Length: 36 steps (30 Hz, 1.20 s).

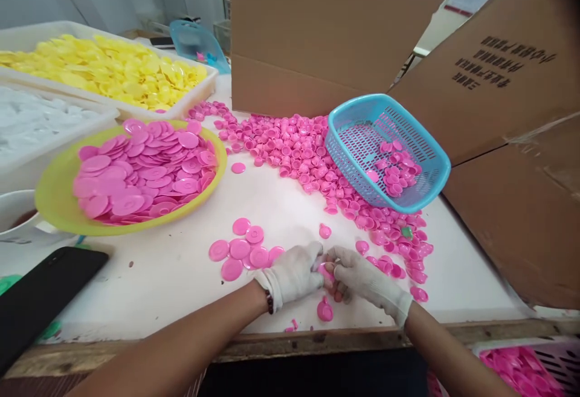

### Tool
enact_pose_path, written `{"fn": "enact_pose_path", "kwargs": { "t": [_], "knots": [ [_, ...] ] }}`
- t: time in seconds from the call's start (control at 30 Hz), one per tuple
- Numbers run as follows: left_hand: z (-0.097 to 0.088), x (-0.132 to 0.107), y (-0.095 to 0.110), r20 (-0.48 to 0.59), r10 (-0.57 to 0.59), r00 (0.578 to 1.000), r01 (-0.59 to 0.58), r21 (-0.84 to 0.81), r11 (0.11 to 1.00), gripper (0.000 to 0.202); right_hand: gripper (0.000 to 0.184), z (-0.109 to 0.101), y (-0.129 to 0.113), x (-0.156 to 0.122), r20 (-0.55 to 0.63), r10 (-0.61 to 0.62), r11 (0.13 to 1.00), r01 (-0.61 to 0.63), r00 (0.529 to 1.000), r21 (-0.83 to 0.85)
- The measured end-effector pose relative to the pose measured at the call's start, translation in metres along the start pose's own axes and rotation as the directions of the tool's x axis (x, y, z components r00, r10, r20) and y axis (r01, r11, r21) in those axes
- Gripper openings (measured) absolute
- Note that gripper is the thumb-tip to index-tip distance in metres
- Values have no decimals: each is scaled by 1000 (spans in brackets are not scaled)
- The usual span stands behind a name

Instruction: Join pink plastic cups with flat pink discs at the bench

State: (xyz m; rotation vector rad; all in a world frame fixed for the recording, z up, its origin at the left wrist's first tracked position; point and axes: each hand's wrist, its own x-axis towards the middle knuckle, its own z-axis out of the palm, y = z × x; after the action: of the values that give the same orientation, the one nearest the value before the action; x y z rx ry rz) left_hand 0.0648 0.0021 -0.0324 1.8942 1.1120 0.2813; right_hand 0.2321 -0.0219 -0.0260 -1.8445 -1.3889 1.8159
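My left hand (292, 273) and my right hand (360, 276), both in white gloves with some bare fingertips, meet over the table near its front edge. Between them is a small pink plastic piece (325, 271), pinched by the fingers of both; it looks like a toy cup or saucer, partly hidden. Just below lies a loose pink toy cup (325, 310), and another small cup (324, 231) sits above. Left of my left hand several flat pink toy saucers (239, 249) are spread out. A long heap of pink toy cups (294, 143) runs behind and to the right.
A yellow bowl (58, 219) full of pink saucers stands left, before trays of yellow pieces (131, 77) and white pieces (40, 119). A blue basket (385, 104) rests tilted on the heap. Cardboard (317, 34) walls the back and right. A black phone (54, 282) lies front left.
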Motion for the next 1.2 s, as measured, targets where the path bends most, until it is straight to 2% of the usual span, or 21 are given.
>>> {"fn": "enact_pose_path", "kwargs": {
  "t": [0.07,0.1,0.13,0.17,0.2,0.23,0.27,0.33,0.37,0.4,0.47,0.53,0.6,0.67,0.73,0.77,0.83,0.9,1.0,1.1,1.2],
  "knots": [
    [-18,-7,-2,-64,32,997,-25,111,994,23,8,-14,-4,-7,-92,-114,993,117,989,30],
    [-28,-11,-2,-82,36,996,-22,175,984,21,11,-24,-8,-12,-192,-221,967,241,956,87],
    [-37,-14,-3,-85,31,996,-9,243,970,18,15,-35,-13,-18,-315,-330,910,389,890,146],
    [-44,-17,-3,-70,12,997,10,312,950,17,19,-45,-18,-23,-451,-415,825,536,790,181],
    [-49,-19,-4,-46,-23,999,39,382,923,16,21,-54,-23,-27,-547,-457,757,629,701,175],
    [-51,-20,-4,-27,-63,998,68,449,891,17,23,-61,-27,-29,-616,-479,717,683,625,135],
    [-52,-20,-5,-20,-95,995,92,508,856,19,23,-65,-28,-27,-637,-500,721,689,587,69],
    [-48,-19,-8,-24,-115,993,109,568,816,23,22,-61,-25,-16,-580,-572,775,613,580,-152],
    [-45,-17,-9,-27,-101,995,98,567,818,24,22,-55,-20,-7,-515,-623,774,558,589,-298],
    [-43,-15,-11,-27,-75,997,78,546,834,22,25,-46,-13,3,-437,-680,732,510,589,-452],
    [-40,-10,-15,-33,-35,999,47,462,886,15,36,-27,3,20,-270,-774,575,456,573,-680],
    [-40,-6,-17,-81,-6,997,33,330,943,13,45,-11,18,26,-145,-816,447,452,560,-772],
    [-38,-3,-17,-120,-1,993,17,128,992,16,49,0,30,20,-92,-818,419,478,568,-772],
    [-30,-1,-15,-94,-28,995,15,-134,991,20,45,5,36,7,-135,-802,481,495,583,-723],
    [-19,0,-11,-27,-62,998,47,-374,926,20,36,6,35,-6,-281,-732,634,470,621,-614],
    [-14,0,-9,-3,-61,998,52,-468,882,18,30,6,32,-10,-349,-664,722,444,661,-531],
    [-5,1,-5,5,-48,999,41,-595,803,12,19,3,23,-15,-400,-502,858,386,767,-339],
    [-2,1,-3,-18,-69,997,40,-664,747,9,15,-1,15,-14,-381,-375,927,342,845,-154],
    [-3,4,-4,22,-166,986,133,-709,693,5,16,-7,9,-5,-339,-278,950,309,899,41],
    [0,10,-5,167,-216,962,269,-709,651,3,16,-10,12,4,-271,-196,969,229,942,95],
    [7,18,-2,213,-262,941,335,-685,647,8,15,-10,15,8,-223,-143,979,171,964,113]
  ]
}}
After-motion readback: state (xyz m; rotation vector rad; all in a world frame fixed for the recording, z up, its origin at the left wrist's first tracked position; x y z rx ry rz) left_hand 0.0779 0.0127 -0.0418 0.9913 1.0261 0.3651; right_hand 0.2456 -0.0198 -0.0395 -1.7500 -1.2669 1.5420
